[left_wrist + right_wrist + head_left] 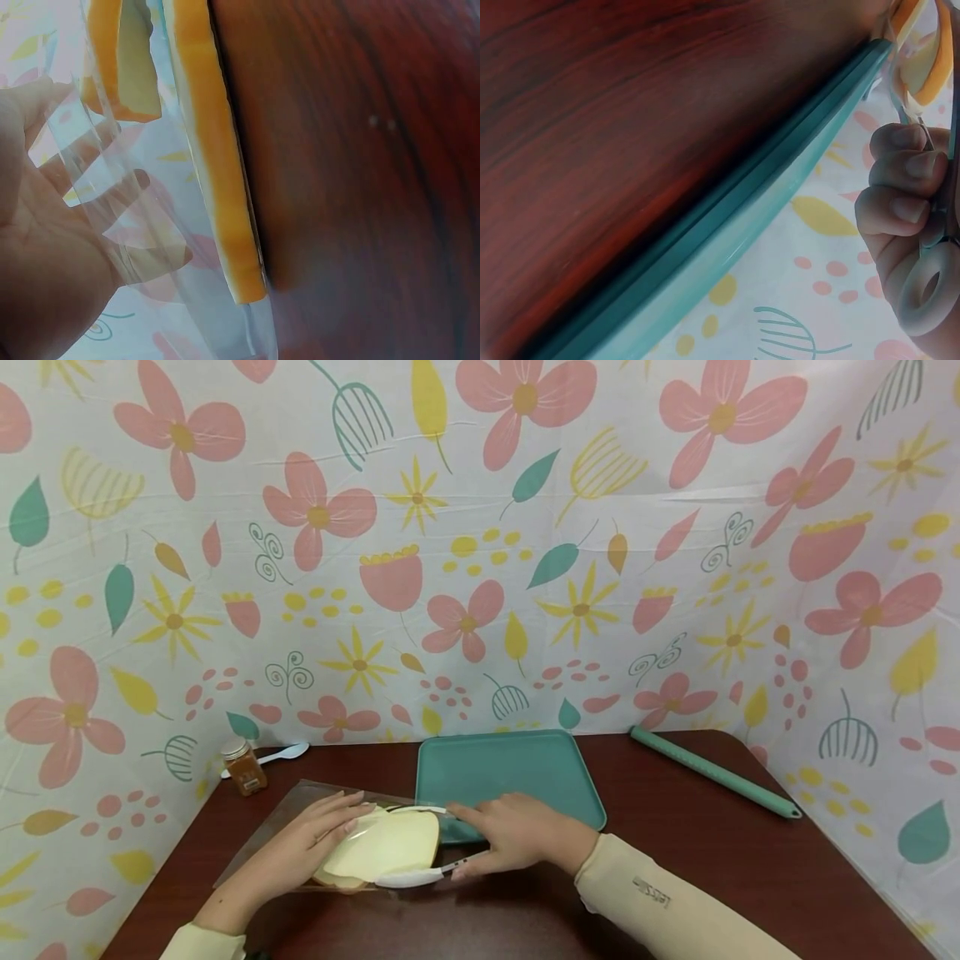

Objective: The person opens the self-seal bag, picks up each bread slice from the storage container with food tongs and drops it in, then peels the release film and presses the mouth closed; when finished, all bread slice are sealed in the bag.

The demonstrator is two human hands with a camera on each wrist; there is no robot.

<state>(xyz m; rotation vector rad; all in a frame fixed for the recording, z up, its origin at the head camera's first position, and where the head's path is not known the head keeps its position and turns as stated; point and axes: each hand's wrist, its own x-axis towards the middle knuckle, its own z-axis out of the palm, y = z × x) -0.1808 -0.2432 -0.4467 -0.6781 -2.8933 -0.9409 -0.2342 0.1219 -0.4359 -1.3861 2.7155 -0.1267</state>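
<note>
A white-tipped pair of tongs [408, 878] is gripped in my right hand [517, 835], its two arms lying on either side of a pale bread slice [390, 843]. In the right wrist view, curled fingers [904, 176] wrap the handle, which ends in a ring [928, 289]. A clear plastic bag [273, 827] lies under and around the bread. My left hand [318, 831] rests over the bag and the slice's left side, fingers extended. The left wrist view shows its fingers [157, 255] through the film, near a crusted slice [217, 165] and another tilted piece [124, 60].
A green tray [502, 768] lies behind my right hand. A long green bar [712, 772] lies at the back right. At the back left are a small lidded jar [244, 768] and a white spoon [285, 753]. A floral cloth [465, 568] hangs behind the table.
</note>
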